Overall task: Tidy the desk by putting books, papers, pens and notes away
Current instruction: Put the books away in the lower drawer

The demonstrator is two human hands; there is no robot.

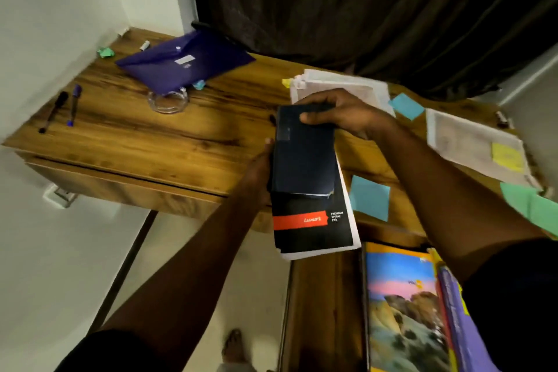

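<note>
Above the wooden desk's [136, 136] front edge I hold a small stack: a dark navy notebook [303, 157] on top of a black spiral pad with a red band [314, 229]. My right hand [338, 113] grips the navy notebook at its far end, thumb on the cover. My left hand [259, 172] holds the stack's left side from below. On the desk lie a purple envelope folder [184, 62], two pens [65, 109], white paper sheets [471, 142] and blue sticky notes [370, 196].
An open drawer [320, 305] below the desk at the right holds a book with a landscape cover [404, 311] and a purple book [465, 332]. A glass dish [167, 101] sits mid-desk. Dark curtain [362, 3] hangs behind. Green and yellow notes are scattered on the desk.
</note>
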